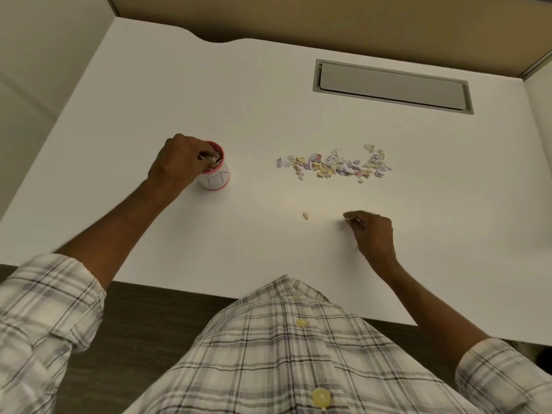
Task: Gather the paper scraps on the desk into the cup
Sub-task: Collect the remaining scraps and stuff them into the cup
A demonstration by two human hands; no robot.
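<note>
A small white cup point(217, 178) with a pink rim stands on the white desk point(257, 109), left of centre. My left hand point(179, 162) hovers over its mouth, fingers pinched on paper scraps that sit right at the rim. A long heap of crumpled paper scraps point(334, 165), yellow, lilac and white, lies to the right of the cup. One stray scrap point(305, 216) lies alone nearer to me. My right hand point(373, 231) rests on the desk just right of it, thumb and finger pinched on a tiny scrap.
A grey cable flap point(391, 85) is set into the desk at the back right. Beige partition walls close the desk at the back and both sides. The desk's near edge runs in front of my plaid shirt.
</note>
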